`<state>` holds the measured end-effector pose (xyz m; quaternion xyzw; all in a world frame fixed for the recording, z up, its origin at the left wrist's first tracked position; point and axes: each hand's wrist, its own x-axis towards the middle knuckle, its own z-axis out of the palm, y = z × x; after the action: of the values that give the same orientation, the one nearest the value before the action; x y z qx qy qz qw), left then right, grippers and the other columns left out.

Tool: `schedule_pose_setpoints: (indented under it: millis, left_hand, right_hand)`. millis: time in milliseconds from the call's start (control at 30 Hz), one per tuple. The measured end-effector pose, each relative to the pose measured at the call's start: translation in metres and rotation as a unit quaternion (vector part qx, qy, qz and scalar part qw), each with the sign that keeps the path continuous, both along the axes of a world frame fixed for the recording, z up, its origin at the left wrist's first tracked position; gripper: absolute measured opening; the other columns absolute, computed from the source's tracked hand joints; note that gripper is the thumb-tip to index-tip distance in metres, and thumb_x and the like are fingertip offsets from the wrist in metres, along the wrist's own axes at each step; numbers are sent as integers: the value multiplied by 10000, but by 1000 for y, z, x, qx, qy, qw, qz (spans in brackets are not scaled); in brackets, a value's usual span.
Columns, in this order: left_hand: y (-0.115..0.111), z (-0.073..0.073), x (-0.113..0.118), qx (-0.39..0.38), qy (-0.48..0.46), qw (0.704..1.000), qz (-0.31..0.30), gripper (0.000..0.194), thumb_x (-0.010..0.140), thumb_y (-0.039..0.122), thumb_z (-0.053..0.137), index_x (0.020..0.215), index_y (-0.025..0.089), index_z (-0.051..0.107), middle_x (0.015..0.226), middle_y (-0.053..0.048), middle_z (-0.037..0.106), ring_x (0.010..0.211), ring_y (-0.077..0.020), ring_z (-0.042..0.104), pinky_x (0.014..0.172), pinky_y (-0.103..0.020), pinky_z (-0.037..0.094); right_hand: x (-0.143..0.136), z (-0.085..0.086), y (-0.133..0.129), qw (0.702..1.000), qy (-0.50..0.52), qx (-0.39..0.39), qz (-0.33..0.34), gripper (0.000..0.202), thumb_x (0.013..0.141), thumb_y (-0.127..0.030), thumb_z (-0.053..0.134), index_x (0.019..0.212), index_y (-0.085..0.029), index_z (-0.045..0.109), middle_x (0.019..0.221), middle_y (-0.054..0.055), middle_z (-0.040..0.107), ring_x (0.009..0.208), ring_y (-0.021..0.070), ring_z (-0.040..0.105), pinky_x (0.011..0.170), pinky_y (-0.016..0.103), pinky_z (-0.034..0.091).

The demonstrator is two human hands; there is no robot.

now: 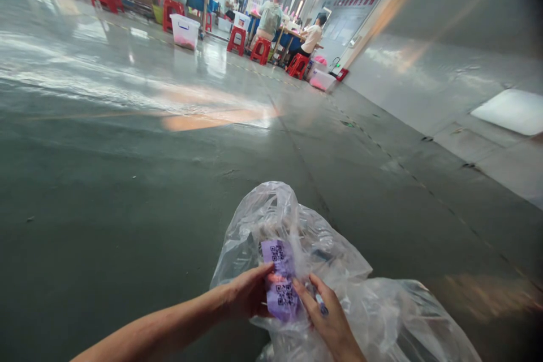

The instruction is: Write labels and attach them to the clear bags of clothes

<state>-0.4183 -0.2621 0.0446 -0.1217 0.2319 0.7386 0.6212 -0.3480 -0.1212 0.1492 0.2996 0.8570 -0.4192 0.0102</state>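
A purple label printed with QR codes lies against a large clear plastic bag. My left hand grips the label's left edge, thumb on top and the other fingers behind it. From the right, my right hand touches the label's edge with a fingertip, and its closed fingers hold a slim pen-like item. The bag's contents are blurred behind the film.
Smooth grey floor surrounds the bag. Farther off, seated people work at tables, with red stools and white bins beside them. A pale wall runs along the right.
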Motion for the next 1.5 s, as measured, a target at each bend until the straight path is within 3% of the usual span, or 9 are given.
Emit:
schedule_pose_setpoints:
  millis: [133, 433, 567, 700, 833, 967, 1133, 1300, 1500]
  left_hand:
    - [1, -4, 0, -1, 12, 1000, -12, 525, 709, 637, 740, 883, 144, 689, 791, -32, 715, 642, -146, 649, 544, -245, 509]
    - [-2, -1, -2, -21, 32, 999, -13, 529, 733, 646, 723, 917, 151, 689, 801, -20, 701, 669, -145, 647, 556, -257, 529]
    - [-4, 0, -5, -30, 32, 999, -3, 539, 710, 590, 771, 982, 132, 692, 812, -12, 701, 683, -132, 652, 590, -255, 553]
    - [-5, -3, -11, -60, 43, 996, 54, 516, 617, 446, 876, 963, 120, 677, 772, 20, 673, 628, -87, 626, 590, -209, 544]
    - [-5, -11, -19, -87, 88, 989, 76, 512, 598, 441, 891, 923, 133, 642, 713, 35, 636, 578, -79, 603, 565, -193, 520]
    - [-7, -17, -26, -69, 119, 987, 78, 459, 623, 419, 893, 869, 133, 632, 703, 30, 637, 568, -70, 597, 541, -171, 480]
    - [-8, -17, -32, -44, 151, 985, 68, 442, 640, 383, 897, 912, 119, 669, 822, -30, 706, 667, -109, 662, 647, -219, 522]
    - [-4, -22, -35, -48, 159, 984, 58, 421, 621, 365, 904, 851, 123, 647, 708, 16, 649, 569, -79, 600, 600, -216, 496]
    - [-2, -28, -35, -38, 156, 986, 53, 422, 624, 357, 899, 855, 129, 629, 733, 6, 650, 605, -89, 613, 635, -222, 508]
  right_hand:
    - [0, -4, 7, 999, -3, 8, 32, 438, 700, -664, 551, 663, -228, 536, 648, 39, 617, 667, 209, 598, 631, 259, 495]
    - [4, 2, -1, 1000, 16, 14, 11, 402, 743, -621, 546, 699, -221, 549, 676, 34, 624, 670, 199, 596, 617, 250, 481]
    - [10, -3, 8, 999, -13, -7, -52, 637, 702, -780, 560, 934, -190, 613, 735, 31, 638, 630, 197, 589, 508, 256, 453]
    - [16, -3, 21, 993, -31, -84, -76, 793, 678, -856, 558, 1059, -161, 587, 556, -41, 519, 478, 144, 483, 449, 246, 393]
    - [21, -3, 31, 987, -17, -119, -107, 932, 607, -918, 555, 1119, -140, 544, 467, -86, 420, 415, 120, 404, 414, 239, 343]
    - [29, -9, 37, 987, -5, -121, -106, 890, 618, -891, 588, 1110, -150, 566, 450, -78, 432, 388, 118, 389, 395, 245, 321]
    - [42, -18, 45, 985, -5, -124, -122, 924, 654, -867, 583, 1229, -146, 541, 466, -66, 481, 368, 135, 424, 381, 253, 335]
    - [47, -27, 56, 986, -2, -126, -111, 861, 615, -857, 618, 1130, -168, 603, 458, -56, 479, 361, 138, 427, 373, 256, 340]
    - [50, -33, 59, 988, 3, -111, -111, 821, 641, -851, 610, 1118, -183, 630, 454, -48, 469, 379, 145, 428, 375, 256, 340]
